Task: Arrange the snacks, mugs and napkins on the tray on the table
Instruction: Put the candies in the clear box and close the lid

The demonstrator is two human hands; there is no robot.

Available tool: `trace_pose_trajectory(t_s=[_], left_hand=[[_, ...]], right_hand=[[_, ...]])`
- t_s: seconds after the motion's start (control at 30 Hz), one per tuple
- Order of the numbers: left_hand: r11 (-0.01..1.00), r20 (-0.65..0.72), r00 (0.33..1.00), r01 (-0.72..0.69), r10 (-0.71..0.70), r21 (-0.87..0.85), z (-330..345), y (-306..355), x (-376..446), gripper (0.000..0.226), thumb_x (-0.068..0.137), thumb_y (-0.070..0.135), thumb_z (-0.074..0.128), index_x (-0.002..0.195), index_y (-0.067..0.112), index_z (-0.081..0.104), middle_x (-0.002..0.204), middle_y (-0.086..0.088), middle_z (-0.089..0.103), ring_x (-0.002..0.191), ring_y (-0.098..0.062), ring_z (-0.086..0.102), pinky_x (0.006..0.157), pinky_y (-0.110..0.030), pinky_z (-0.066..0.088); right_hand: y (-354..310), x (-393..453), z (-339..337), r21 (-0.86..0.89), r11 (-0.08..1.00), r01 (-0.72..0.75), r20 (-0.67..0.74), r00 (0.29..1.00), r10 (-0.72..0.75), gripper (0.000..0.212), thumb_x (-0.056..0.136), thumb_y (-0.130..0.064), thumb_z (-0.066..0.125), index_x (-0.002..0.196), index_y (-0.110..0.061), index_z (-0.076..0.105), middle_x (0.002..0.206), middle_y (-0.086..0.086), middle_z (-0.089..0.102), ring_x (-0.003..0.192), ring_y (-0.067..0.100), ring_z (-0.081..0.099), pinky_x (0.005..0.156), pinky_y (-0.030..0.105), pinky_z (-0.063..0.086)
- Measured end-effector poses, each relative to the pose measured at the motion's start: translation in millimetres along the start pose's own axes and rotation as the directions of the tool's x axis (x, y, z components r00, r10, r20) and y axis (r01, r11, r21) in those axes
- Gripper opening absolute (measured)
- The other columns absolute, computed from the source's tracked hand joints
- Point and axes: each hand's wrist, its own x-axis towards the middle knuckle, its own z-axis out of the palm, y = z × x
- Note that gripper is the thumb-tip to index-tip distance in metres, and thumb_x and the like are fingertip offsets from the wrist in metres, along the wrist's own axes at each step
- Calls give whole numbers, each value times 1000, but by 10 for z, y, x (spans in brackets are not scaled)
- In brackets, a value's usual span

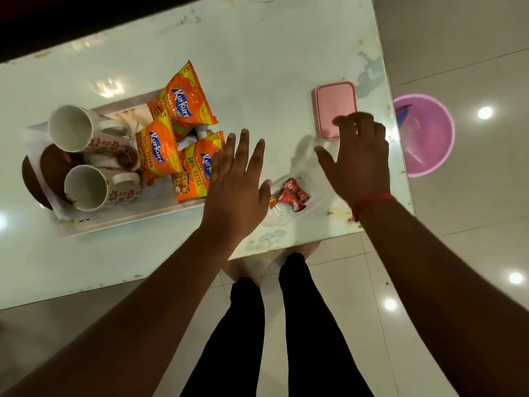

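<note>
A white tray lies on the table at the left. On it are two white flowered mugs lying on their sides and three orange snack packets. White napkins show between the packets. My left hand hovers open with spread fingers at the tray's right end. My right hand is open too, its fingers over the near edge of a pink lid. Between my hands stands a clear plastic container holding small red sachets.
A brown round plate sits partly under the mugs. A spoon lies between the mugs. A pink bucket stands on the floor beyond the table's right edge. My legs are below the near edge.
</note>
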Motion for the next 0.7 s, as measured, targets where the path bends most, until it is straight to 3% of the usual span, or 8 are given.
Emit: trace_pose_trajectory(t_s=[0.13,0.33,0.4,0.5,0.6,0.7], left_hand=[[999,-6,1000,7,-7,-34,-60,49,101,67,101,42,39,157,18,10,165,-11,1,152,-29,-3,123,-49,12],[986,1,999,51,-52,-159,-105,110,175,66,101,35,44,156,18,12,165,-9,1,152,-27,-3,123,-47,14],[971,-5,998,61,-63,-232,-112,123,190,64,101,30,45,156,18,15,166,-7,3,152,-25,-1,123,-46,16],[931,-69,996,35,-64,-364,-112,125,182,60,101,23,47,155,18,22,166,-3,8,152,-22,9,118,-37,30],[845,-123,987,23,-104,-534,-110,136,154,56,101,21,48,153,20,27,165,1,15,150,-17,19,111,-25,35],[552,-39,984,64,-174,-831,-129,203,73,55,99,17,54,150,20,34,157,1,36,137,-6,43,109,-29,43]], right_hand=[[97,482,110,-137,988,-73,66,994,82,76,85,-57,59,140,-9,37,143,23,36,121,42,44,93,51,45],[13,563,246,-245,969,21,178,984,23,67,87,-45,63,137,-9,38,139,28,36,119,45,42,96,49,46],[-14,512,186,-124,992,-34,172,984,55,63,84,-43,65,135,-11,44,137,23,40,118,42,43,96,48,47],[-103,368,5,221,962,-157,126,983,132,54,78,-42,64,127,-22,55,130,12,49,114,34,48,94,34,43],[-278,91,-269,600,727,-333,295,937,186,39,76,-46,61,113,-35,61,117,-5,60,104,14,59,84,28,47],[-429,-212,-478,740,483,-468,496,865,79,26,78,-45,58,100,-38,68,100,-13,70,89,3,66,74,25,49]])
